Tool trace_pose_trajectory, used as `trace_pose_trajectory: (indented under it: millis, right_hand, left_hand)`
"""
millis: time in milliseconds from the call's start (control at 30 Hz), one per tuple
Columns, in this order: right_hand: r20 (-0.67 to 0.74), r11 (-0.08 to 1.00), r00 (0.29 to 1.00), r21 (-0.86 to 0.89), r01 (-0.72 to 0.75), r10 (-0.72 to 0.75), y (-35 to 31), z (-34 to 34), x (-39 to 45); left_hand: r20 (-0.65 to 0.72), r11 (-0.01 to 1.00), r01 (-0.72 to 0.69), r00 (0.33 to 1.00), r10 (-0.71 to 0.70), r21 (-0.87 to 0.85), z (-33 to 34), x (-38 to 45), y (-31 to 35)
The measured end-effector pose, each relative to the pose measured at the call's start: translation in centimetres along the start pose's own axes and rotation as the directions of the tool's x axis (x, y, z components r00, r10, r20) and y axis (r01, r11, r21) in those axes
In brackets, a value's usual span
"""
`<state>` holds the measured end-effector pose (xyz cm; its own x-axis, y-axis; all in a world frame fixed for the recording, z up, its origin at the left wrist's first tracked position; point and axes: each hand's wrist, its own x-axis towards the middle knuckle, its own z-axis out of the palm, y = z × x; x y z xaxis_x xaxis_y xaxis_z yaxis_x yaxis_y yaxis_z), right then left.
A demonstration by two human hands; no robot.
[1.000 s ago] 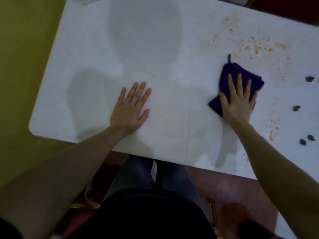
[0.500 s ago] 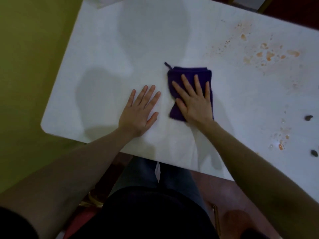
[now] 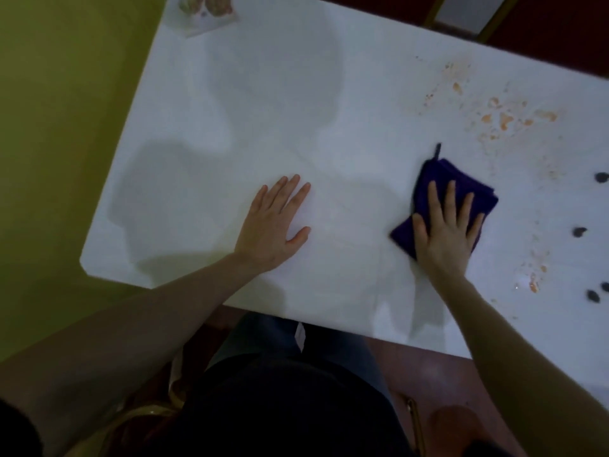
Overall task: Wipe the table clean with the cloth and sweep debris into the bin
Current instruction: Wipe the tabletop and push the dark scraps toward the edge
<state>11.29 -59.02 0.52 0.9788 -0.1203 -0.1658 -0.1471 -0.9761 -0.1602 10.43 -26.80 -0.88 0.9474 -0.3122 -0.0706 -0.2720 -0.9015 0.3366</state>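
Note:
A folded purple cloth [image 3: 451,174] lies on the white table [image 3: 263,110], right of centre. My right hand [image 3: 445,232] presses flat on the cloth with fingers spread. My left hand [image 3: 275,222] rests palm down on the bare table to the left, holding nothing. Orange stains [image 3: 504,120] mark the table beyond the cloth at the far right. More orange spots [image 3: 534,282] sit near the front right edge. Several small dark bits of debris [image 3: 580,232] lie at the right edge of the view. No bin shows.
A printed card [image 3: 206,11] lies at the table's far left corner. A yellow-green wall or floor [image 3: 49,127] runs along the left side. My legs and a gold chair frame [image 3: 413,420] are below the table's front edge.
My right hand has slid the cloth from beside my left hand back to the right, toward the stains. My left hand stays planted on the table.

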Motion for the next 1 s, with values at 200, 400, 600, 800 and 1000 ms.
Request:
trace_pose_trajectory:
  millis: [200, 400, 600, 800, 1000]
  right_hand:
    - [0.067, 0.950, 0.952, -0.077, 0.304, -0.299, -6.1, 2.2, -1.6]
    - [0.092, 0.891, 0.895, -0.087, 0.445, -0.437, -9.0, 0.9, 9.5]
    - [0.071, 0.958, 0.959, -0.072, 0.279, -0.274, -5.3, -1.7, 18.9]
    - [0.014, 0.997, 0.998, -0.037, 0.065, -0.064, 2.7, -2.9, 16.5]
    - [0.002, 0.988, 0.990, -0.070, 0.138, -0.138, -0.5, -0.6, 7.8]
  left_hand:
    - [-0.035, 0.999, -0.034, 0.999, 0.034, 0.002, -2.0, 9.6, -1.0]
    - [-0.003, 0.980, 0.069, 0.998, -0.070, 0.185, -2.0, 17.7, -3.3]
    - [-0.029, 0.975, 0.068, 0.998, -0.063, 0.213, -1.7, 17.2, -3.7]
    - [-0.053, 0.975, 0.071, 0.997, -0.062, 0.211, -1.4, 17.2, -3.8]
    - [-0.050, 0.972, 0.070, 0.997, -0.061, 0.224, -1.4, 17.2, -4.2]
